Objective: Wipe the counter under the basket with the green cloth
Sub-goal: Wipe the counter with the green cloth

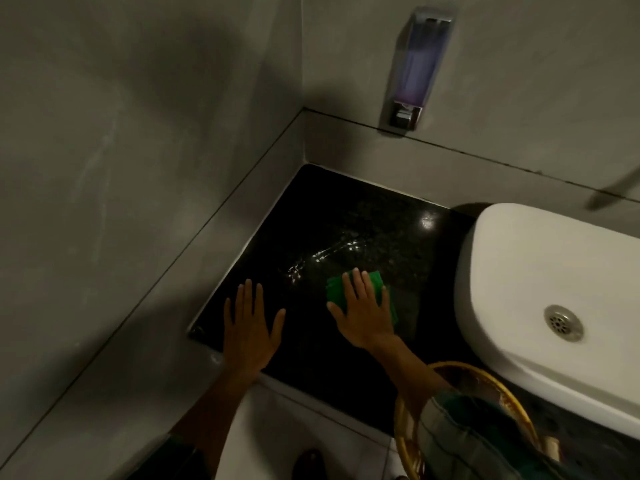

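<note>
The black stone counter point(363, 216) fills the corner between two grey walls and shows wet streaks in its middle. My right hand point(363, 310) presses flat on the folded green cloth point(375, 280), which lies on the counter near its front. My left hand point(247, 327) rests flat on the counter's front left, fingers spread, holding nothing. The round golden basket point(408, 438) sits at the lower right by the counter's front edge, holding folded fabric, under my right forearm.
A white basin point(540, 271) with a metal drain stands on the right of the counter. A soap dispenser point(412, 71) hangs on the back wall. Grey walls close the left and back. A light tiled floor lies below the counter's front edge.
</note>
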`<state>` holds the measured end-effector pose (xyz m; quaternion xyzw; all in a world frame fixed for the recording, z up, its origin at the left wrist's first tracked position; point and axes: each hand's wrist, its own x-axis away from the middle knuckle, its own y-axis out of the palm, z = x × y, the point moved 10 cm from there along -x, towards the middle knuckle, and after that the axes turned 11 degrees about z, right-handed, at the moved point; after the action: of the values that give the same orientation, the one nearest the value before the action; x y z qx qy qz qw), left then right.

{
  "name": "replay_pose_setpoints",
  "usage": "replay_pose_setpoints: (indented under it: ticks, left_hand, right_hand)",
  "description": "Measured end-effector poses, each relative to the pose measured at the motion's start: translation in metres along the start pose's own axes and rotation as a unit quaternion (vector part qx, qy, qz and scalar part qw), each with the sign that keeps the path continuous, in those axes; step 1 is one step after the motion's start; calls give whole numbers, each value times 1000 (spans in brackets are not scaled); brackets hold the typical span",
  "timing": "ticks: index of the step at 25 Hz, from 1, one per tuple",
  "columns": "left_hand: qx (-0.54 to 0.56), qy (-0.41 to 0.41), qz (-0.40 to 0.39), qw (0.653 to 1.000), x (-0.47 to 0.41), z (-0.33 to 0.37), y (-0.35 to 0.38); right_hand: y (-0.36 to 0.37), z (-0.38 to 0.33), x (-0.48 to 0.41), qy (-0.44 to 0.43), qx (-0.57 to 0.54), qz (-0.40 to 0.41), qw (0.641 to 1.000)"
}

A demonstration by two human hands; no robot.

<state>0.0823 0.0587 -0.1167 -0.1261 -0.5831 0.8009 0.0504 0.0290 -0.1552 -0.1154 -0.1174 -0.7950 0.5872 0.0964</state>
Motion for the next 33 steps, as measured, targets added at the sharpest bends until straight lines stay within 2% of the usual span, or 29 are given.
replay_pose_setpoints:
  ticks: [1,3,6,8,10,14,17,20,23,25,30,33]
  left_hand:
    - [-8,5,-1,1000,-1,0,5]
    - [-3,4,5,1000,-3,-3,8]
    - [12,-4,31,999,-2,-10,9]
    - [9,-8,34,999,-5,-9,8]
    - [1,-9,27,1000,-4,-9,9]
    - [-10,-12,25,1000,-6,-7,9]
    - [-23,-10,32,999,-5,-7,9]
    - [-32,-8,34,999,-5,-5,9]
    - [-46,-2,32,998,-1,-8,13]
    - [-55,4,30,998,1,-10,15]
    - [-56,3,20,998,-1,-11,18]
    - [-37,-5,26,999,-2,-10,16]
  right_hand:
    - [7,5,-2,3,31,12,999]
    - [2,32,-14,60,59,69,994]
    - [-13,81,-46,179,40,132,974]
    - [-19,95,-77,204,30,143,968]
    - [-15,79,-106,176,8,134,975]
    - [1,15,-137,59,-9,80,995]
    - [9,-33,-129,-29,-17,41,999]
    - [20,-70,-102,-68,-41,-1,997]
    - [30,-100,-63,-157,11,15,987]
    - [31,-95,-45,-183,52,42,981]
    - [17,6,-42,-12,41,86,995]
    - [-9,70,-47,132,32,146,980]
